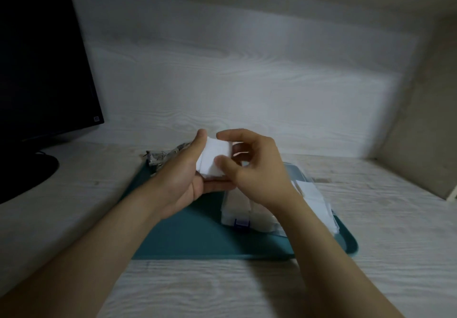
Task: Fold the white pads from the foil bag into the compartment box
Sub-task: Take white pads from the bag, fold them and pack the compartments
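One white pad (214,155) in left hand (183,176), right hand (257,169), one compartment box (237,208)

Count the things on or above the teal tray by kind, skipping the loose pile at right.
Hands: 2, left hand and right hand
Held white pad: 1
Compartment box: 1
Foil bag: 1
Total: 5

A white pad (213,157), partly folded, is held in the air, pinched between the left hand (183,176) and right hand (257,169). The crumpled foil bag (158,159) lies behind the left hand. The clear, blue-latched box (236,208) sits under the hands, with loose pads (314,199) at its right side.
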`<move>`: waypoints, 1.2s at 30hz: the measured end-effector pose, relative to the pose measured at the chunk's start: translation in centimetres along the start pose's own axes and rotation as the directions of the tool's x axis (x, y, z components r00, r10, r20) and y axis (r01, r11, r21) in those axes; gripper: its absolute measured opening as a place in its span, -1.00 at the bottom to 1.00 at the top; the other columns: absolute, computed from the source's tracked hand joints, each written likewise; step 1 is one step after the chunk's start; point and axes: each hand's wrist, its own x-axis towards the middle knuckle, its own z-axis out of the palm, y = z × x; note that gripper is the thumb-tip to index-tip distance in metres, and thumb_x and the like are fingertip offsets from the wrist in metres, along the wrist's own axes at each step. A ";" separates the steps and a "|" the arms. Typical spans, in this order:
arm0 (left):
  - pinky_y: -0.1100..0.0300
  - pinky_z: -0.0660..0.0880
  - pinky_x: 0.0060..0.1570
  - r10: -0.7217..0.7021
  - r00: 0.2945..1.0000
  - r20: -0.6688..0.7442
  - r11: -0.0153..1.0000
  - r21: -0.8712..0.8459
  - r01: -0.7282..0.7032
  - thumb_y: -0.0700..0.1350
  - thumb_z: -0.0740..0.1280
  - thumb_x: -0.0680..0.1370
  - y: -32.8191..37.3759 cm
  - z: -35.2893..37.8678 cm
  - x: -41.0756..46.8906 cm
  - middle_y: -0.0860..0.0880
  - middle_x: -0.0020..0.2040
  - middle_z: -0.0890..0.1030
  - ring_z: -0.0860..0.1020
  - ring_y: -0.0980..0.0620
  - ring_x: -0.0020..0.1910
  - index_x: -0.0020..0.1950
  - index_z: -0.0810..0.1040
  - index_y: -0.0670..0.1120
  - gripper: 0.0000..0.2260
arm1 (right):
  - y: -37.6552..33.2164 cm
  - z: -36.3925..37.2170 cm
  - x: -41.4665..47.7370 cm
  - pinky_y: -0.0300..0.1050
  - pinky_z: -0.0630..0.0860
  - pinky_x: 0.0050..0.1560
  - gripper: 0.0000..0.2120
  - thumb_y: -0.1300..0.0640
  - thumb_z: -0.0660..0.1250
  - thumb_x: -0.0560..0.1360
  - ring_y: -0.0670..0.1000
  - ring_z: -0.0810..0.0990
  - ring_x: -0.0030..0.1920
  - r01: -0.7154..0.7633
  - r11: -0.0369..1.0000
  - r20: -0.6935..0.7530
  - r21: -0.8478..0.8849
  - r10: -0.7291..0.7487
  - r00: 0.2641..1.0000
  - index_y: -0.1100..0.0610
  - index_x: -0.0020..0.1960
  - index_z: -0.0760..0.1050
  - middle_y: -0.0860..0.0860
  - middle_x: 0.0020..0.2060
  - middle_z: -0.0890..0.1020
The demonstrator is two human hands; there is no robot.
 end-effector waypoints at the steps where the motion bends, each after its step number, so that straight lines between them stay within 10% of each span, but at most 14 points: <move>1: -0.09 0.67 0.19 -0.019 1.000 -0.005 1.000 -0.020 0.019 0.28 0.00 0.72 0.0 -0.2 -0.1 -0.23 0.30 0.67 0.66 -0.17 0.27 0.45 0.53 -0.14 -0.39 | 0.2 0.1 -0.1 -0.40 0.51 -0.03 -0.56 0.21 0.55 0.43 -0.13 0.62 0.03 0.061 0.990 0.003 -0.124 -0.061 0.998 -0.04 0.27 0.62 -0.13 0.13 0.66; 9: -0.07 0.62 0.14 -0.064 0.994 -0.083 0.998 -0.013 0.063 0.27 0.03 0.74 0.0 -0.6 0.1 -0.28 0.26 0.67 0.63 -0.17 0.13 0.38 0.59 -0.16 -0.40 | 0.5 0.6 -0.4 -0.02 0.53 0.17 -0.38 -0.06 0.65 0.34 -0.05 0.58 0.14 0.325 0.847 0.159 -0.422 -0.284 0.946 -0.02 0.35 0.57 -0.16 0.18 0.67; 13: -0.14 0.57 0.26 -0.061 0.997 -0.042 0.998 0.015 0.062 0.30 0.04 0.72 0.0 -0.6 0.1 -0.19 0.18 0.67 0.62 -0.08 0.04 0.40 0.60 -0.09 -0.41 | 0.4 -0.1 -0.2 -0.41 0.47 0.04 -0.43 -0.05 0.67 0.35 -0.17 0.63 0.06 0.252 0.910 0.090 -0.328 -0.235 0.968 -0.04 0.31 0.58 -0.21 0.08 0.69; 24: -0.15 0.57 0.27 -0.027 0.997 -0.075 0.999 0.044 0.030 0.16 0.15 0.74 -0.2 -0.5 0.1 -0.22 0.19 0.69 0.59 -0.08 0.11 0.34 0.63 -0.12 -0.55 | 0.9 0.1 -0.3 -0.35 0.50 -0.02 -0.54 -0.21 0.64 0.34 -0.16 0.65 -0.03 0.254 0.893 0.077 -0.371 -0.243 0.967 -0.02 0.11 0.64 -0.17 -0.05 0.70; 36: 0.12 0.30 -0.26 0.043 0.997 -0.060 0.992 0.124 -0.036 0.12 0.08 0.77 -0.4 -0.6 0.5 -0.19 -0.10 0.55 0.44 0.02 -0.31 0.33 0.58 -0.18 -0.55 | 0.3 -0.9 0.1 -0.14 0.65 0.01 -0.78 0.38 0.39 0.55 -0.07 0.73 -0.04 0.012 0.991 -0.071 0.134 -0.002 0.997 0.12 0.05 0.70 -0.05 -0.10 0.76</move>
